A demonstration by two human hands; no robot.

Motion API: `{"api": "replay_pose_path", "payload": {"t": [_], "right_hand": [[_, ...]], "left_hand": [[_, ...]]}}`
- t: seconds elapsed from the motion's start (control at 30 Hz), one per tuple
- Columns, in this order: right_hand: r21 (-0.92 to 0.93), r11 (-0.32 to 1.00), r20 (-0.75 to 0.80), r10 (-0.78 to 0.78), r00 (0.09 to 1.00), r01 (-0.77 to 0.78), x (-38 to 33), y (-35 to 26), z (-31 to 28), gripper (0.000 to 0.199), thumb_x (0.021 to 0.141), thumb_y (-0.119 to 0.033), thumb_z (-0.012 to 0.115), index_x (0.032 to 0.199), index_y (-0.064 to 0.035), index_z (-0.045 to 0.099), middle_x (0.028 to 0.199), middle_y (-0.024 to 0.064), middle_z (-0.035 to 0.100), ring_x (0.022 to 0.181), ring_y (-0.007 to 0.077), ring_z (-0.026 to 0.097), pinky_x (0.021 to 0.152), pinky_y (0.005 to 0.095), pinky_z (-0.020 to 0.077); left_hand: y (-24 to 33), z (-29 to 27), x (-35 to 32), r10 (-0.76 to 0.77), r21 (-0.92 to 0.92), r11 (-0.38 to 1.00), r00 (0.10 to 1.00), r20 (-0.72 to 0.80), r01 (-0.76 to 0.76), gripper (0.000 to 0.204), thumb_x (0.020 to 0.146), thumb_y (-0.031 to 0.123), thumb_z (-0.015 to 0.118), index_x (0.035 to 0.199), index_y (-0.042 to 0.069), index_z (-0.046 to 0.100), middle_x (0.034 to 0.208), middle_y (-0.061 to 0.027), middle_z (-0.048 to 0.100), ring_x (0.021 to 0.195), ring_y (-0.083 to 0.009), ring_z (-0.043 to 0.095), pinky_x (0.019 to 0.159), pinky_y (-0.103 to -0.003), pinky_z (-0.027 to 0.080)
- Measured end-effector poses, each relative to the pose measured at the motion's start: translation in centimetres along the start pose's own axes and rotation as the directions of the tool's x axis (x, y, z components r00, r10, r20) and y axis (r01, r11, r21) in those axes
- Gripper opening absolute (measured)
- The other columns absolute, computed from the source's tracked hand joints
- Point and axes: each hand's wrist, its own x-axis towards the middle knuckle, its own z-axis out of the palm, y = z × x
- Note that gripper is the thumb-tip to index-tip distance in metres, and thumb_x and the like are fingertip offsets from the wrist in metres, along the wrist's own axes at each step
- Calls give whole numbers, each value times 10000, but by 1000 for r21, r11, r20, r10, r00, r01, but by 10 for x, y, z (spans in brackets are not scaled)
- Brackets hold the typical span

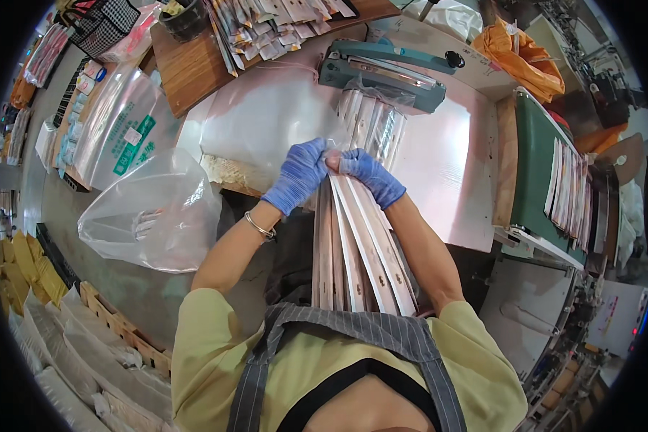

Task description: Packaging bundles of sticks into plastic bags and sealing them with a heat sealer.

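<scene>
My left hand (300, 175) and my right hand (374, 176), both in blue knit gloves with some fingertips bare, meet over the near edge of the white work surface. Their fingers are pinched together at one spot. A bit of clear film shows just above them, but what exactly they grip is too small to make out. Long, narrow pale packets (367, 245) fan out from below my hands to my apron. Just beyond my hands, more long packets in clear plastic (373, 122) lie in front of a teal hand-lever bag sealer (381, 75).
A wooden board (194, 68) with a pile of small packets (273, 29) stands at the far left. A large clear bag (158, 216) hangs left of me. On the right, a green-topped stand (536, 165) bears a row of packets. An orange sack (518, 57) sits far right.
</scene>
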Motion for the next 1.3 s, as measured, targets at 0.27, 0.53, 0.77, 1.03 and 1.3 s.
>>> {"api": "replay_pose_path", "payload": {"t": [0.27,0.53,0.77,1.03,1.3], "right_hand": [[-153,988,83,24,996,-11,2,4,-18,227,727,-213,637,790,4,659,695,51,628,653,99,566,653,221,444],[-203,978,125,-22,992,48,9,10,-14,252,741,-227,615,787,17,657,700,62,632,662,104,577,648,235,451],[-138,989,153,-36,988,57,8,4,-5,236,731,-215,627,769,17,651,682,58,620,642,94,563,626,227,446],[-31,999,13,21,1000,-20,-22,3,-31,215,732,-196,607,741,16,643,688,62,620,642,115,572,635,229,451],[-119,988,17,-98,995,100,-28,12,-49,341,729,-209,635,976,23,602,898,60,606,826,97,532,746,223,426]], "left_hand": [[-26,-55,-12,-266,29,962,958,-110,270,152,820,153,537,740,24,557,623,-17,553,571,-83,488,536,-258,415],[12,-37,-39,167,198,969,983,-73,-150,122,768,154,564,785,52,628,825,-115,600,804,-262,568,742,-326,443],[-5,-22,-11,-205,740,664,978,43,107,187,733,222,551,840,80,612,858,-121,570,782,-287,554,739,-381,419],[-33,-46,7,-259,701,652,954,-154,290,322,726,123,506,1039,53,525,978,-150,544,881,-310,557,791,-379,436],[76,24,-12,42,699,643,926,376,-313,503,791,27,414,1281,23,302,1230,-180,442,615,-275,600,523,-354,489]]}}
